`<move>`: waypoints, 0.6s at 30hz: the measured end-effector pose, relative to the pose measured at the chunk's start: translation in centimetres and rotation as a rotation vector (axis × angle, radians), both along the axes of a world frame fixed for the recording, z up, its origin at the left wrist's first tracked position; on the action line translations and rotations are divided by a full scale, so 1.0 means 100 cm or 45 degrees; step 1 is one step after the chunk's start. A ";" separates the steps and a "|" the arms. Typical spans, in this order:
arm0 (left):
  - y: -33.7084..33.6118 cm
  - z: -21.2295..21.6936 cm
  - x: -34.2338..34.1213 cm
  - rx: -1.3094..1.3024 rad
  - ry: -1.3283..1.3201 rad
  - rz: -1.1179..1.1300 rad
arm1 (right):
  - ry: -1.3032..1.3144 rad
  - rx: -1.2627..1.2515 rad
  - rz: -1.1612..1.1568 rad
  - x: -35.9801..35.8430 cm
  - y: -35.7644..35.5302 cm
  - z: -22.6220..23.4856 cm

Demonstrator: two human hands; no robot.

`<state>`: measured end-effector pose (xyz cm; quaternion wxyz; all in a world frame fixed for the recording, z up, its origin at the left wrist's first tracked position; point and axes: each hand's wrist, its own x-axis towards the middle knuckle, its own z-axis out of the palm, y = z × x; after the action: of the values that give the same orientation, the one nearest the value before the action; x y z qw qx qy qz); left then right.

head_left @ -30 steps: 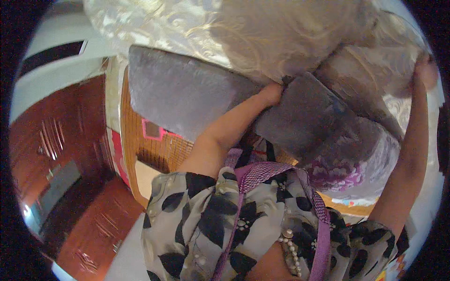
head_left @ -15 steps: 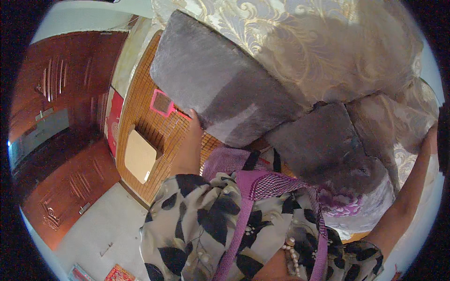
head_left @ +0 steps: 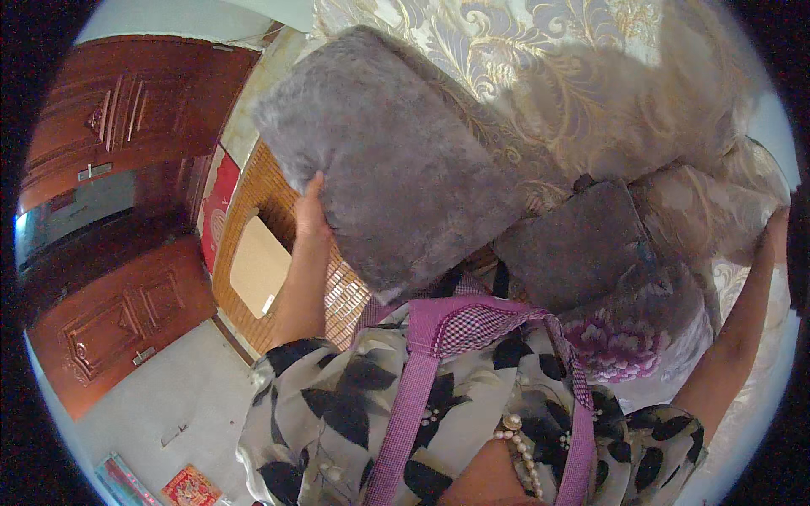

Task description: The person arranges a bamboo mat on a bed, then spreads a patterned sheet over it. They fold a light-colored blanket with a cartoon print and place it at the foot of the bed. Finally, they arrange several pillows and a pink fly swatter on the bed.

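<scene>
My left hand (head_left: 313, 212) grips the left edge of a large grey plush cushion (head_left: 396, 160), its thumb on top and its other fingers hidden behind. The cushion is tilted up from a slatted bamboo mat (head_left: 344, 291). My right hand (head_left: 776, 229) is far out at the right rim, by a gold-patterned cloth (head_left: 709, 211); its fingers do not show clearly. Between my arms lie a smaller dark grey plush piece (head_left: 574, 244) and a grey cloth with a purple flower (head_left: 620, 346).
Behind the cushion spreads a cream sofa cover (head_left: 574, 93) with gold leaf patterns. A beige rounded board (head_left: 259, 266) sits on the mat at left. Reddish-brown cabinets (head_left: 126, 312) stand beyond a pale floor (head_left: 190, 405), where a red printed packet (head_left: 190, 487) lies.
My left hand has moved left and slightly up with the large cushion, whose surface now looks fuller. The cushion now covers the pink fly swatter. My right hand stays at the right rim.
</scene>
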<state>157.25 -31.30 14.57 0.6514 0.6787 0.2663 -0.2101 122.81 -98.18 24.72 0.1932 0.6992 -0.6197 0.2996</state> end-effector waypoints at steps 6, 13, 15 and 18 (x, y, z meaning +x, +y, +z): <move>-0.072 0.034 0.037 -0.252 -0.239 -0.279 | 0.158 0.149 -0.183 -0.016 -0.032 -0.023; -0.163 0.019 0.035 -0.193 -0.159 -0.455 | 0.330 0.291 -0.381 -0.048 -0.073 -0.023; -0.183 0.029 0.035 -0.294 -0.147 -0.396 | 0.349 0.264 -0.356 -0.050 -0.073 -0.026; -0.193 0.034 0.046 -0.280 -0.208 -0.580 | 0.348 0.118 -0.223 -0.032 -0.050 -0.021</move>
<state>161.84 -50.57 17.98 0.6765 0.6610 0.0289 -0.3235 119.65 -103.13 22.64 0.2687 0.6849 -0.6594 0.1548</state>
